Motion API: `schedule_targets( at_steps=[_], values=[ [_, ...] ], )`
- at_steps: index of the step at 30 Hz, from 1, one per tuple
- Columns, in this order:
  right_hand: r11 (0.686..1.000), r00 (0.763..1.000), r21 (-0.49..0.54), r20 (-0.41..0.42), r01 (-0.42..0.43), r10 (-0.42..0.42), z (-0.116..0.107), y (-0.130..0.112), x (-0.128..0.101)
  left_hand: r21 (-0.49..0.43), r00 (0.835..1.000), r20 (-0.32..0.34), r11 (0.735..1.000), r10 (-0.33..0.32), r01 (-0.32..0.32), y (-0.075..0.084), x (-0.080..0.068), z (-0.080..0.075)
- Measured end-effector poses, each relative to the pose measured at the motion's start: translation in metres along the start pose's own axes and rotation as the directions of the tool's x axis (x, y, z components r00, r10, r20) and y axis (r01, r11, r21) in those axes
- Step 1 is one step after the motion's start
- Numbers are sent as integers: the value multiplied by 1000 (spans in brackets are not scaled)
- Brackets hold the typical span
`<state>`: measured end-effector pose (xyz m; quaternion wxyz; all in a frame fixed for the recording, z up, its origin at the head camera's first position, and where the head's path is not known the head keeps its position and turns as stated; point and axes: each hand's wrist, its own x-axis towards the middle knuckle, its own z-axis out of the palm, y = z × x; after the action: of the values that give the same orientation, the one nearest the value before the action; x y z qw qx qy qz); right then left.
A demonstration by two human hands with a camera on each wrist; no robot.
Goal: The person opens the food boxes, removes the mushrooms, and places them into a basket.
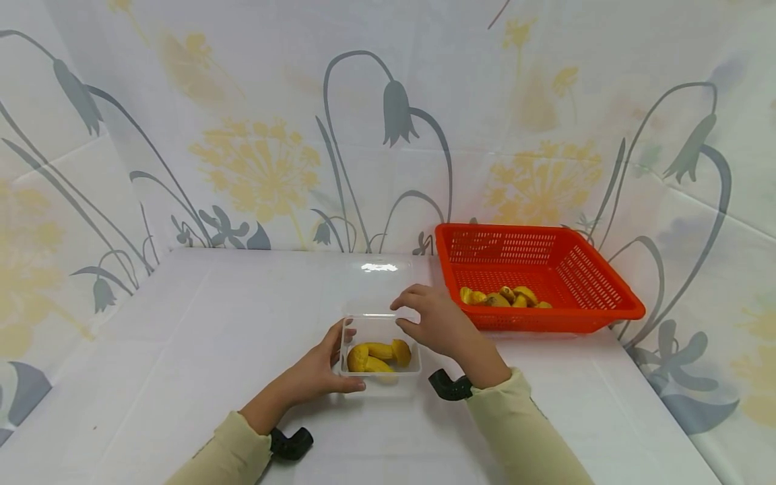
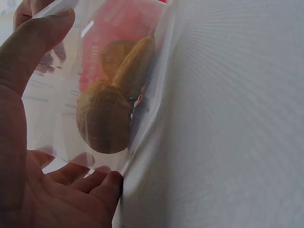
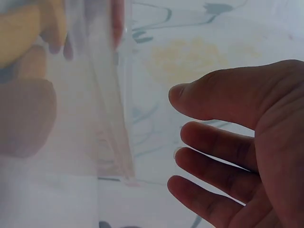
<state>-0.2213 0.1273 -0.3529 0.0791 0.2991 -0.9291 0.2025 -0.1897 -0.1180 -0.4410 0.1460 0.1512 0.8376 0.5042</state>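
Observation:
A clear plastic box (image 1: 378,374) stands on the table with two yellow mushrooms (image 1: 371,358) lying in it. Around its left side is my left hand (image 1: 324,367), which grips it with the thumb at the front and the fingers at the back. In the left wrist view the mushrooms (image 2: 104,116) show through the box wall. My right hand (image 1: 439,320) hovers by the box's back right corner, thumb and fingers apart, holding nothing. The right wrist view shows a gap between those fingers (image 3: 213,166) and the box wall (image 3: 111,95).
An orange-red perforated basket (image 1: 612,313) stands at the back right, with several mushrooms (image 1: 506,297) in its near left part. Behind the box lies a clear, glossy plastic lid (image 1: 378,269); whether it is joined to the box I cannot tell. A flower-print cloth (image 1: 267,162) hangs behind the white table.

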Motion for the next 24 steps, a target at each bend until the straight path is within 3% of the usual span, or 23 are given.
schedule_targets(
  at_steps=[17, 24],
  values=[
    [1000, 984, 7, 177, 9, -10, 16, -22, 3, -15, 1000, 1, 1000, 17, -17, -1, 0, 1],
    [999, 977, 16, 207, 48, -50, 26, -29, 6, -14, 1000, 0, 1000, 17, -17, 1, 0, 0]
  ],
)
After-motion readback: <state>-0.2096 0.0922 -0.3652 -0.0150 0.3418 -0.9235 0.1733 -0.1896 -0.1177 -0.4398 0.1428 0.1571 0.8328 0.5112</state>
